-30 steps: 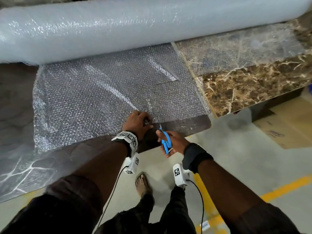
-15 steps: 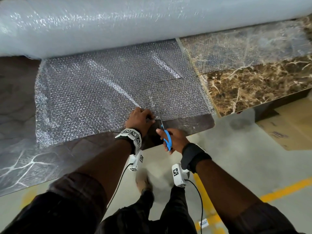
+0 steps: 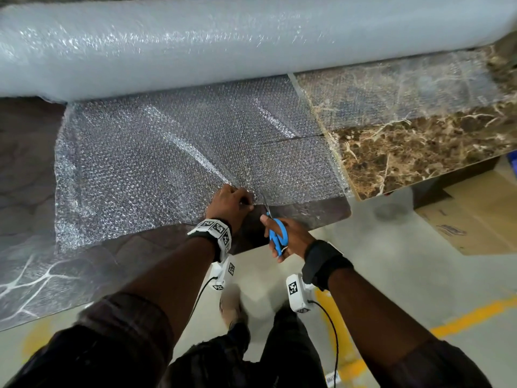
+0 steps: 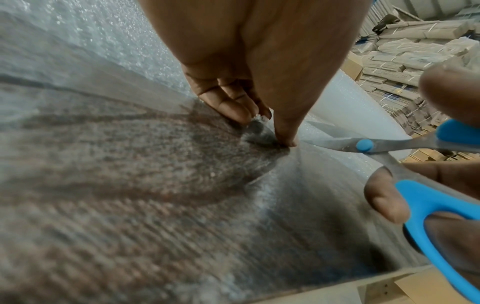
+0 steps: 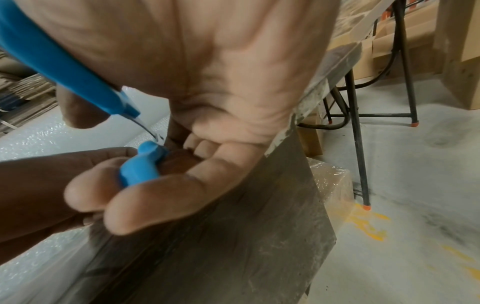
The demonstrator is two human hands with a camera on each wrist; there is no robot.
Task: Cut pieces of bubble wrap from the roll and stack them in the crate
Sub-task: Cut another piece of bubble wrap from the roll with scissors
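A big roll of bubble wrap (image 3: 223, 43) lies across the back of the table, with a sheet (image 3: 156, 163) pulled off it toward me. My left hand (image 3: 232, 204) pinches the sheet's near edge, thumb and fingertips (image 4: 284, 135) closed on the film. My right hand (image 3: 282, 236) holds blue-handled scissors (image 3: 275, 233) just right of it; their blades (image 4: 335, 142) stand parted at the sheet's edge. An earlier cut line (image 3: 293, 140) runs across the sheet at right. No crate shows.
The dark table top (image 3: 293, 217) ends at a corner near my right hand. A brown marble slab (image 3: 419, 152) lies to the right. Flat cardboard (image 3: 475, 217) rests on the floor, which carries yellow lines (image 3: 470, 315). Folding table legs (image 5: 358, 123) stand beyond.
Both hands have edged forward along the sheet's near edge; the scissors moved from below the table edge up to the film beside my left hand.
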